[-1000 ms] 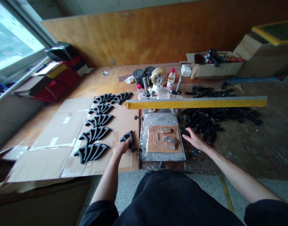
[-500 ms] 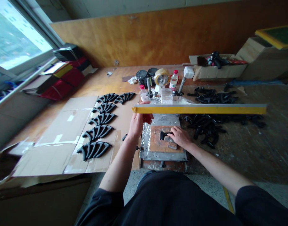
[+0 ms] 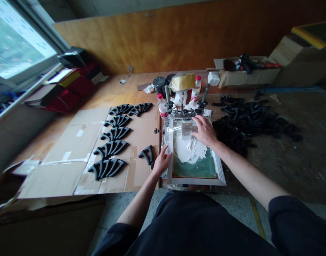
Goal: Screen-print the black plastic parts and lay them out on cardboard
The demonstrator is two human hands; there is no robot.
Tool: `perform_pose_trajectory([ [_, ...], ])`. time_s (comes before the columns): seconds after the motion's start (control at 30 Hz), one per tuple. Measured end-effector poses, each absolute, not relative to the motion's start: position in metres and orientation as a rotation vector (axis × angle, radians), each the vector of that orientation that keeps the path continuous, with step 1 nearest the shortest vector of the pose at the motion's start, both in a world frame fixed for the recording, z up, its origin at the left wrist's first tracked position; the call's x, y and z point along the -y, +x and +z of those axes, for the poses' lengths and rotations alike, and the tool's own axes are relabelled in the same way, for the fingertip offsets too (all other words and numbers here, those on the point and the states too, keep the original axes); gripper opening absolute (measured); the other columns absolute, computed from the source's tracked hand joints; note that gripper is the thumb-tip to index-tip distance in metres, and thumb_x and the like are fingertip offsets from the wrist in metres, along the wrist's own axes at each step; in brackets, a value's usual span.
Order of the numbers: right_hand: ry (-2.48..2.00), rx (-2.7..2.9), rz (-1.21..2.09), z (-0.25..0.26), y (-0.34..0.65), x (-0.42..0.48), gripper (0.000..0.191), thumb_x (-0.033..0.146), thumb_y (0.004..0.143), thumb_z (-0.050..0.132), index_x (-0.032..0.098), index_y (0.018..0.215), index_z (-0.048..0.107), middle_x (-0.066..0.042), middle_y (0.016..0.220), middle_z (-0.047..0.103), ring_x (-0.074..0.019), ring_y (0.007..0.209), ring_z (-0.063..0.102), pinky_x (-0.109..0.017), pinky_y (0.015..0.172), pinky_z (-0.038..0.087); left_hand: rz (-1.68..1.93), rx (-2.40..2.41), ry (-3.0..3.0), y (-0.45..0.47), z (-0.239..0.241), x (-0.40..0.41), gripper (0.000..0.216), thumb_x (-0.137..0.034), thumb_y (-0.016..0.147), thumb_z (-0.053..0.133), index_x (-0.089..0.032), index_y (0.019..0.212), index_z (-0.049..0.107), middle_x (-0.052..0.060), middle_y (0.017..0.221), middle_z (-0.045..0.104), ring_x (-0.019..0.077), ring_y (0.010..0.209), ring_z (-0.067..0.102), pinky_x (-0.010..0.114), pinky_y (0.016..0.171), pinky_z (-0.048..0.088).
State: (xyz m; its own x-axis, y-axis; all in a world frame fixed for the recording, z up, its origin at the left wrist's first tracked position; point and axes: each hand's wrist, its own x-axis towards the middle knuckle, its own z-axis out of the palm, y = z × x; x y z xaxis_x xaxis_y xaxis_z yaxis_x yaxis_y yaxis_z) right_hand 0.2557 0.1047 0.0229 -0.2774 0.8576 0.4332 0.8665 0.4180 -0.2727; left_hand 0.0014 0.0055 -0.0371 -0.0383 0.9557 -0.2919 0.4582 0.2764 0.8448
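Note:
A screen-printing frame (image 3: 197, 181) lies flat over the metal base, its green mesh (image 3: 195, 170) partly covered by white paste (image 3: 191, 151). My left hand (image 3: 162, 163) is at the frame's left rail, thumb toward the rail and fingers along its outer side. Over the upper part of the screen, my right hand (image 3: 205, 131) has thumb and fingers spread beside a shiny squeegee block (image 3: 187, 131); the fingers look apart, not closed on it. Left of my left hand, a pair of black curved plastic parts (image 3: 147, 155) rests on cardboard. The piece on the base is hidden under the screen.
Several groups of black parts (image 3: 111, 147) line the cardboard (image 3: 61, 160) on the left. A loose heap of them (image 3: 251, 117) lies right of the frame. Behind stand clamp posts (image 3: 205, 94), bottles (image 3: 196, 89), a tape roll (image 3: 183, 82) and an open carton (image 3: 248, 80).
The frame has come down from raised to flat over the base. My right hand has left the black part and moved up to the squeegee. A black pair now shows on the cardboard.

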Motion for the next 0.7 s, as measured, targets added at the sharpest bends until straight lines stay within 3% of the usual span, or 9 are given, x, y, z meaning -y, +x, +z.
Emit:
perform_pose_trajectory([
  [0.1, -1.533, 2.339, 0.132, 0.025, 0.23, -0.101, 0.029, 0.024, 0.078, 0.07, 0.019, 0.106, 0.062, -0.01, 0.105, 0.064, -0.0267, 0.1, 0.058, -0.037, 0.083, 0.048, 0.642, -1.68, 1.355, 0.0, -0.044, -0.007, 0.055, -0.046, 0.087, 0.054, -0.027, 0.138, 0.051, -0.002, 0.071, 0.062, 0.0124, 0.059, 0.055, 0.022, 0.059, 0.042],
  [0.2, -1.492, 2.525, 0.248, 0.018, 0.225, -0.08, 0.005, 0.023, 0.084, 0.063, 0.02, 0.088, 0.063, -0.006, 0.087, 0.067, -0.0219, 0.085, 0.06, -0.03, 0.073, 0.045, 0.609, -1.684, 1.376, -0.002, -0.049, -0.006, 0.055, -0.049, 0.088, 0.051, -0.028, 0.138, 0.05, -0.001, 0.077, 0.065, 0.0136, 0.063, 0.057, 0.023, 0.061, 0.043],
  [0.33, -1.022, 2.788, 0.285, 0.012, 0.243, -0.044, 0.019, 0.007, 0.084, 0.051, 0.017, 0.09, 0.066, -0.007, 0.091, 0.067, -0.0197, 0.089, 0.059, -0.028, 0.076, 0.042, 0.603, -1.68, 1.374, -0.003, -0.055, -0.006, 0.056, -0.051, 0.089, 0.05, -0.027, 0.14, 0.049, 0.001, 0.08, 0.066, 0.0143, 0.066, 0.058, 0.024, 0.062, 0.043],
  [0.43, -0.782, 2.895, 0.405, 0.02, 0.256, -0.038, 0.023, 0.005, 0.078, 0.052, 0.018, 0.09, 0.067, -0.005, 0.09, 0.068, -0.0188, 0.087, 0.06, -0.027, 0.075, 0.042, 0.624, -1.672, 1.375, -0.003, -0.055, -0.005, 0.057, -0.051, 0.089, 0.049, -0.026, 0.14, 0.049, 0.001, 0.081, 0.066, 0.0148, 0.068, 0.059, 0.024, 0.062, 0.043],
  [0.57, -1.009, 2.749, 0.456, 0.023, 0.252, -0.043, 0.023, 0.008, 0.077, 0.055, 0.023, 0.087, 0.069, -0.001, 0.087, 0.069, -0.0179, 0.087, 0.062, -0.026, 0.072, 0.043, 0.67, -1.672, 1.366, -0.002, -0.051, -0.004, 0.056, -0.05, 0.088, 0.051, -0.024, 0.137, 0.052, 0.002, 0.078, 0.064, 0.0158, 0.069, 0.059, 0.024, 0.061, 0.042],
  [0.7, -0.973, 2.647, 0.338, 0.004, 0.251, -0.025, 0.032, 0.005, 0.081, 0.051, 0.02, 0.101, 0.07, -0.006, 0.106, 0.07, -0.0196, 0.095, 0.063, -0.03, 0.08, 0.047, 0.712, -1.65, 1.329, -0.002, -0.046, -0.004, 0.056, -0.047, 0.085, 0.056, -0.024, 0.136, 0.054, -0.001, 0.071, 0.06, 0.014, 0.062, 0.056, 0.022, 0.057, 0.04],
])
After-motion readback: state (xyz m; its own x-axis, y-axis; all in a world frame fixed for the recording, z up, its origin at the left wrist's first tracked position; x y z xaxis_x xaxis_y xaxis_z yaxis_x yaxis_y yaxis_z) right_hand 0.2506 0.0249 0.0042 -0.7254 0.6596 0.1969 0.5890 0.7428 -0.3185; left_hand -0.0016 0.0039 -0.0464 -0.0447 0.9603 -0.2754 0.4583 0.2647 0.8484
